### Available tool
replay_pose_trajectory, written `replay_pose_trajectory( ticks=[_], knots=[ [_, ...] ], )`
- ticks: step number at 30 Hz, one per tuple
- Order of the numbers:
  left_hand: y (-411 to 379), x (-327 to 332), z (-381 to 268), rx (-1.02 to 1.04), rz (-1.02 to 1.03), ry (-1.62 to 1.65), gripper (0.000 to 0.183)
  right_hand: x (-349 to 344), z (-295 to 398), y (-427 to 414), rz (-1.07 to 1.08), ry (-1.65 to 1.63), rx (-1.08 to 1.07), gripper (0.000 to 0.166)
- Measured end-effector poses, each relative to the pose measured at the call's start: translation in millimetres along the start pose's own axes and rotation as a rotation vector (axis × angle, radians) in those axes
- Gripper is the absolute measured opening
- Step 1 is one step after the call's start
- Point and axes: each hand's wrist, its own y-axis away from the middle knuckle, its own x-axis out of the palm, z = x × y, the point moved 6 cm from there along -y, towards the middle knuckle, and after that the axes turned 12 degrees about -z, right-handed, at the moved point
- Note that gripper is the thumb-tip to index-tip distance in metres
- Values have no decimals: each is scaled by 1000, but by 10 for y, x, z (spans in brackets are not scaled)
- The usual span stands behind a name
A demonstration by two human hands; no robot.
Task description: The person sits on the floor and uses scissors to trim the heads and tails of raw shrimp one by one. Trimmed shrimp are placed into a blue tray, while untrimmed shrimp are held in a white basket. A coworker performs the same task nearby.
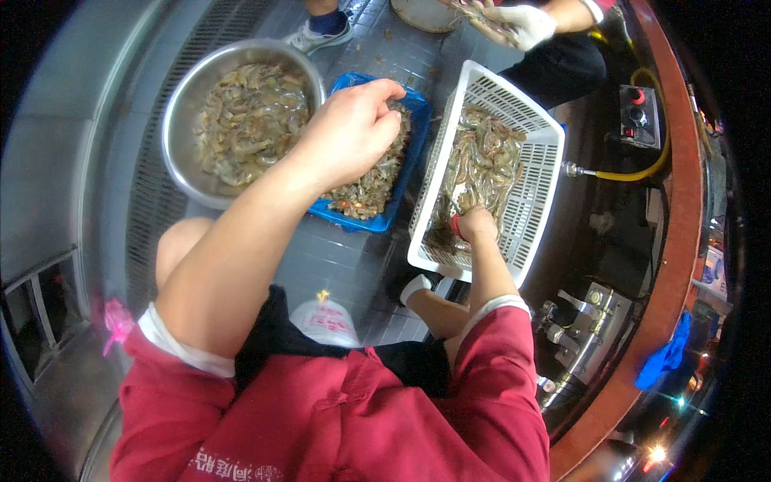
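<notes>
My left hand (360, 134) hangs over a blue plastic basket (390, 218) of shrimp scraps (361, 196). Its thumb and index finger are apart, but its palm and other fingers are hidden. My right hand (479, 225) reaches down into a white slatted plastic basket (536, 193), among whole raw shrimp (485, 153). It is closed around what look like red-handled scissors (455, 225), whose blades are hard to make out against the shrimp. Left of the blue basket, a steel bowl (174, 141) holds a heap of shrimp (250, 114).
A person's gloved hand (524, 27) holds shrimp beyond the white basket; their shoe (322, 33) is near the bowl. A round container (421, 12) stands at the top. Pipes with valves (578, 337) and a yellow hose (632, 173) line the right. A white plastic bag (325, 322) lies between my legs.
</notes>
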Motion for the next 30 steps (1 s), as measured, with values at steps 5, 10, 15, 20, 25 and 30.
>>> replay_pose_trajectory(
  ticks=[5, 10, 15, 20, 25, 30],
  knots=[
    [64, 218, -34, 46, 37, -104, 34, -390, -456, 9, 89, -126, -209, 52],
    [297, 507, -124, 212, 213, -210, 43, -1548, -234, 869, -5, -358, -341, 37],
    [403, 684, -101, 335, 296, -152, 54, -2000, -16, 1436, 8, -639, -434, 27],
    [117, 381, 55, 132, 55, -236, 44, -1763, 32, 1239, 0, -842, -355, 37],
    [-42, -195, 102, 74, -242, -146, 39, -780, 826, 1172, 439, -1298, 56, 39],
    [0, -190, -106, 102, -242, 0, 37, 845, 1568, 949, 703, -1461, 386, 31]
  ],
)
